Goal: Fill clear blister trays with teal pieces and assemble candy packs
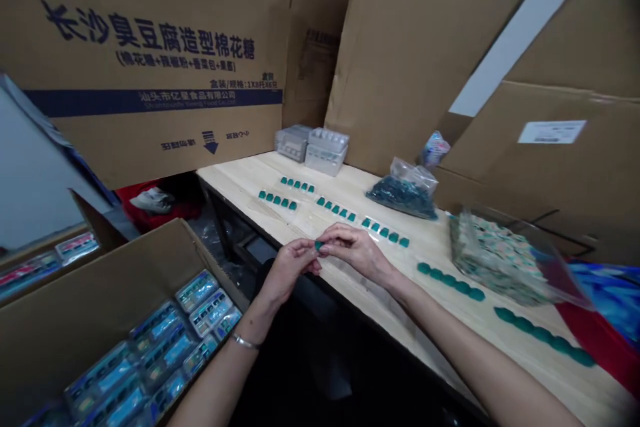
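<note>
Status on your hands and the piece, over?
Left hand and right hand pinching small teal piece. Row of teal pieces just beyond right hand, on wooden table.

A wooden table (240,177) holds rows of teal pieces (335,209) beside plastic trays (326,151) and bags (404,190).

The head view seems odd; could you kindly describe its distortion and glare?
Head view: wide-angle stretching warps the cardboard box near the edge; glare sits on the clear plastic bag; the left hand and right hand show no heavy blur.
</note>
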`<state>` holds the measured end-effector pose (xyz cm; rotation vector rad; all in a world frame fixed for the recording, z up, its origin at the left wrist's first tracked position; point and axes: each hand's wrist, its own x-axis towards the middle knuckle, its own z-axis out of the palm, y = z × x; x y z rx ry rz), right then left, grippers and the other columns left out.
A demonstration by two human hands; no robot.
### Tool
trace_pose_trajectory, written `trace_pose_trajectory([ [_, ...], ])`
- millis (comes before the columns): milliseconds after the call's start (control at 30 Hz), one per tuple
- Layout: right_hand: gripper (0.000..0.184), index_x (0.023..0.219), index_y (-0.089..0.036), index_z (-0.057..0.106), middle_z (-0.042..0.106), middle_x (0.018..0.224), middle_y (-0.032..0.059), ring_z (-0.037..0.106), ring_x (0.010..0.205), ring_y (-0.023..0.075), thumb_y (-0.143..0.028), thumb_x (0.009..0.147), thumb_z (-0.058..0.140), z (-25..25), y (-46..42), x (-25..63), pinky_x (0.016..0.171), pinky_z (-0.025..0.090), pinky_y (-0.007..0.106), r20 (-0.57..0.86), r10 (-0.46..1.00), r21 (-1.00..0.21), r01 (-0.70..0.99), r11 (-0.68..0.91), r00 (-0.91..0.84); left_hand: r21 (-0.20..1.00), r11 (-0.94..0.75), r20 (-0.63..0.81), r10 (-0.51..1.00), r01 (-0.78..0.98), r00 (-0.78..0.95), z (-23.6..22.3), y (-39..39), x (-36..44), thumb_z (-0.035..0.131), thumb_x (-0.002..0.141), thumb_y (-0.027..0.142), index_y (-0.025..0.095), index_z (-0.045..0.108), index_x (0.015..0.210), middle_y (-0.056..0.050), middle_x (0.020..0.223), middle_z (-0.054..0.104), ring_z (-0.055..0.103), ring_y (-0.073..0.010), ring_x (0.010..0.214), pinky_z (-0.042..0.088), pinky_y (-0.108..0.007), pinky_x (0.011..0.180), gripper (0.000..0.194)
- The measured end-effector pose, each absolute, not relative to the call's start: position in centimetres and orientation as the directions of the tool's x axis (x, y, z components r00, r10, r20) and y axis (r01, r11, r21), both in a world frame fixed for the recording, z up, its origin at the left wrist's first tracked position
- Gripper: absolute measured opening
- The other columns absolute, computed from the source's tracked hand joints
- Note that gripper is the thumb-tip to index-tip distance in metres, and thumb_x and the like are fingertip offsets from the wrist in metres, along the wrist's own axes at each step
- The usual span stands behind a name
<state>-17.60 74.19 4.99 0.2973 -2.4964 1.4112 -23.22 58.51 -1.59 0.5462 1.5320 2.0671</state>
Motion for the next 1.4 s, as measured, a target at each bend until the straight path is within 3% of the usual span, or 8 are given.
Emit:
trace_pose_trajectory([
  [67, 0.022, 0.086, -0.018, 0.069, 0.064, 0.083, 0.0046, 0.059, 0.075, 0.0158, -0.036, 0.074, 0.067, 4.6, 75.2, -19.9, 0.067, 0.047, 0.027, 0.297, 0.011, -0.813, -0.246, 0.528, -0.955, 0.976, -0.083, 0.215, 0.476, 0.2, -0.853, -2.4, 57.8, -24.9, 0.059, 0.078, 0.037, 0.017, 0.063, 0.091, -0.005, 0.081, 0.065, 0.059, -0.0159, 0.072, 0.048, -0.033, 0.071, 0.024],
  [133, 0.023, 0.083, -0.016, 0.069, 0.064, 0.079, 0.0046, 0.058, 0.071, 0.0155, -0.036, 0.072, 0.068, 3.8, 76.5, -22.2, 0.064, 0.046, 0.027, 0.32, 0.08, -0.785, -0.217, 0.581, -0.944, 0.837, 0.094, 0.456, 0.423, 0.539, -0.783, -3.2, 57.2, -26.3, 0.056, 0.081, 0.032, 0.019, 0.065, 0.093, -0.007, 0.094, 0.065, 0.058, -0.0198, 0.089, 0.044, -0.039, 0.085, 0.02],
  [233, 0.021, 0.081, -0.014, 0.07, 0.063, 0.076, 0.0054, 0.057, 0.069, 0.0156, -0.034, 0.072, 0.068, 2.1, 77.9, -25.2, 0.064, 0.045, 0.028, 0.386, 0.072, -0.691, -0.236, 0.684, -0.92, 0.625, 0.209, 0.584, 0.513, 0.752, -0.629, -4.5, 56.8, -27.5, 0.052, 0.084, 0.028, 0.019, 0.065, 0.094, -0.008, 0.099, 0.064, 0.054, -0.021, 0.099, 0.041, -0.04, 0.091, 0.019],
  [500, 0.014, 0.085, -0.015, 0.069, 0.064, 0.081, 0.0063, 0.058, 0.077, 0.0159, -0.027, 0.078, 0.065, -1.2, 77.3, -27.9, 0.073, 0.045, 0.028, 0.396, -0.144, -0.48, -0.338, 0.809, -0.907, 0.545, 0.28, 0.605, 0.522, 0.79, -0.602, -5.9, 57.2, -27.5, 0.05, 0.086, 0.027, 0.019, 0.065, 0.091, -0.008, 0.096, 0.06, 0.053, -0.0194, 0.097, 0.042, -0.039, 0.089, 0.018],
  [800, 0.016, 0.09, -0.014, 0.069, 0.062, 0.083, 0.0075, 0.058, 0.08, 0.0166, -0.025, 0.083, 0.059, -1.0, 76.3, -27.6, 0.071, 0.044, 0.027, 0.383, -0.241, -0.361, -0.384, 0.85, -0.892, 0.537, 0.272, 0.63, 0.5, 0.798, -0.595, -5.8, 57.2, -27.4, 0.05, 0.086, 0.025, 0.019, 0.063, 0.09, -0.008, 0.096, 0.059, 0.052, -0.02, 0.097, 0.042, -0.04, 0.089, 0.015],
  [1100, 0.019, 0.075, -0.013, 0.067, 0.06, 0.075, 0.0068, 0.057, 0.075, 0.016, -0.022, 0.085, 0.054, -1.4, 75.5, -28.3, 0.07, 0.044, 0.026, 0.306, -0.331, -0.26, -0.413, 0.873, -0.893, 0.502, 0.316, 0.634, 0.498, 0.805, -0.591, -5.7, 57.5, -27.3, 0.05, 0.086, 0.025, 0.019, 0.063, 0.09, -0.008, 0.093, 0.06, 0.053, -0.0207, 0.096, 0.04, -0.044, 0.092, 0.016],
  [1267, 0.017, 0.094, -0.011, 0.064, 0.063, 0.084, 0.0106, 0.059, 0.084, 0.019, -0.022, 0.086, 0.053, -0.9, 75.5, -27.8, 0.076, 0.047, 0.03, 0.28, -0.341, -0.211, -0.404, 0.89, -0.897, 0.457, 0.323, 0.637, 0.531, 0.829, -0.559, -5.6, 57.5, -27.0, 0.048, 0.086, 0.025, 0.018, 0.064, 0.089, -0.008, 0.091, 0.06, 0.054, -0.0205, 0.093, 0.042, -0.043, 0.089, 0.017],
  [1400, 0.04, 0.12, -0.015, 0.051, 0.062, 0.106, 0.0144, 0.058, 0.101, 0.0231, -0.029, 0.083, 0.057, 0.6, 76.2, -24.7, 0.084, 0.048, 0.037, 0.407, -0.29, -0.206, -0.396, 0.895, -0.866, 0.448, 0.32, 0.626, 0.554, 0.835, -0.549, -5.0, 57.2, -28.2, 0.046, 0.087, 0.027, 0.018, 0.063, 0.092, -0.008, 0.094, 0.061, 0.054, -0.0201, 0.092, 0.043, -0.04, 0.087, 0.02],
])
